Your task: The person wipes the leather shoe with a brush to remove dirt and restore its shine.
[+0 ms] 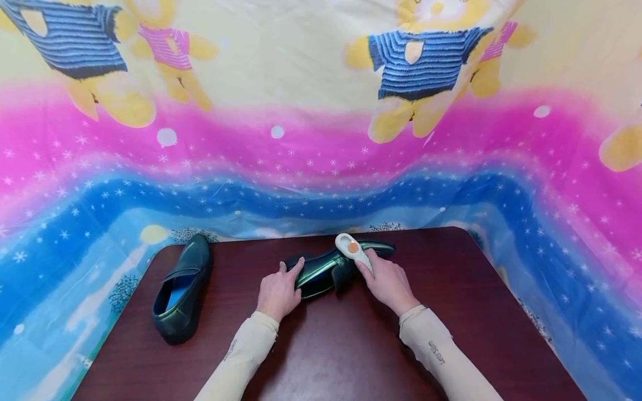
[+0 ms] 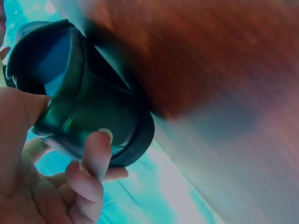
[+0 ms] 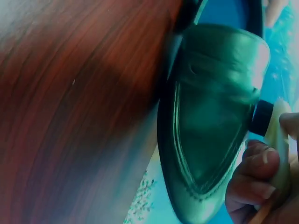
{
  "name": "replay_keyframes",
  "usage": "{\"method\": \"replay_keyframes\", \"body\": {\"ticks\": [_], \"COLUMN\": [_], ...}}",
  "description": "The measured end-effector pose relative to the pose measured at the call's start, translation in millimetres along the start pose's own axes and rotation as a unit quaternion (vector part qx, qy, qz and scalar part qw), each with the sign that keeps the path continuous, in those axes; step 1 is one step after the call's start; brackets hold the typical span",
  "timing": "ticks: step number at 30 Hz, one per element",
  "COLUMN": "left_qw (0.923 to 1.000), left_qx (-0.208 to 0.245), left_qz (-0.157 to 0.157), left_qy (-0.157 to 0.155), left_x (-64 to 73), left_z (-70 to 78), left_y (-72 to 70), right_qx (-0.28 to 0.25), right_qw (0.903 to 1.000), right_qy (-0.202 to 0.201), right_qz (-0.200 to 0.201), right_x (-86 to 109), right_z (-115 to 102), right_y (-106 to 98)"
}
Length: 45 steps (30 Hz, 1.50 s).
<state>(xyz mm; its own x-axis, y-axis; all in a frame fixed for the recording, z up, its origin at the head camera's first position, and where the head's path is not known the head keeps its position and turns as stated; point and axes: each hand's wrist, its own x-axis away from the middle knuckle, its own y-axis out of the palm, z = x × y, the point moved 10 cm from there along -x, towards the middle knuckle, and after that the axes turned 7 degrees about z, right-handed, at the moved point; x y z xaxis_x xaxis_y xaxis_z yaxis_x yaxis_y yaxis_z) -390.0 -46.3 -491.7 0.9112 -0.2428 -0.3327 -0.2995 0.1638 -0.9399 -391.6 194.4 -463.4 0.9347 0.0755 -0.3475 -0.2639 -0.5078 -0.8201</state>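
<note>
A dark green-black leather loafer lies near the table's far edge, its toe pointing right. My left hand grips its heel; in the left wrist view the thumb goes inside the opening, over the blue insole, with other fingers outside the heel. My right hand holds a pale-handled brush with an orange spot. In the right wrist view, its short dark bristles are right at the side of the loafer's upper.
A matching loafer stands upright at the table's left, toe away from me, blue insole showing. The reddish-brown table ends just behind the held loafer. A printed cloth with bears and snowflakes hangs around the back and sides.
</note>
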Motion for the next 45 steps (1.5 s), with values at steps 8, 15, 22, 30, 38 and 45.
{"method": "replay_keyframes", "body": {"ticks": [8, 15, 22, 30, 38, 45], "left_qw": [0.9997, 0.9995, 0.9994, 0.9996, 0.9997, 0.9996], "left_qx": [0.020, 0.026, 0.019, -0.011, -0.016, -0.014], "left_qz": [-0.007, -0.012, -0.023, -0.020, -0.008, -0.018], "left_qy": [-0.013, -0.015, -0.017, -0.017, -0.017, -0.019], "left_x": [-5.4, -8.7, -6.8, -2.7, -1.7, -1.4], "left_z": [-6.6, -9.0, -7.1, -4.5, -2.3, -3.6], "left_y": [2.2, 1.8, 4.8, 7.1, 4.8, 5.3], "right_qx": [0.052, 0.057, 0.044, 0.079, 0.111, 0.092], "right_qw": [0.9978, 0.9941, 0.9953, 0.9951, 0.9892, 0.9914], "right_qy": [0.019, 0.067, 0.062, -0.023, -0.010, 0.035], "right_qz": [0.036, 0.063, 0.059, 0.056, 0.095, 0.087], "right_x": [-1.5, 12.4, 3.3, -24.0, -24.6, -13.5], "right_z": [25, 68, 49, -8, 7, 48], "right_y": [-10, -31, -35, -17, -25, -38]}}
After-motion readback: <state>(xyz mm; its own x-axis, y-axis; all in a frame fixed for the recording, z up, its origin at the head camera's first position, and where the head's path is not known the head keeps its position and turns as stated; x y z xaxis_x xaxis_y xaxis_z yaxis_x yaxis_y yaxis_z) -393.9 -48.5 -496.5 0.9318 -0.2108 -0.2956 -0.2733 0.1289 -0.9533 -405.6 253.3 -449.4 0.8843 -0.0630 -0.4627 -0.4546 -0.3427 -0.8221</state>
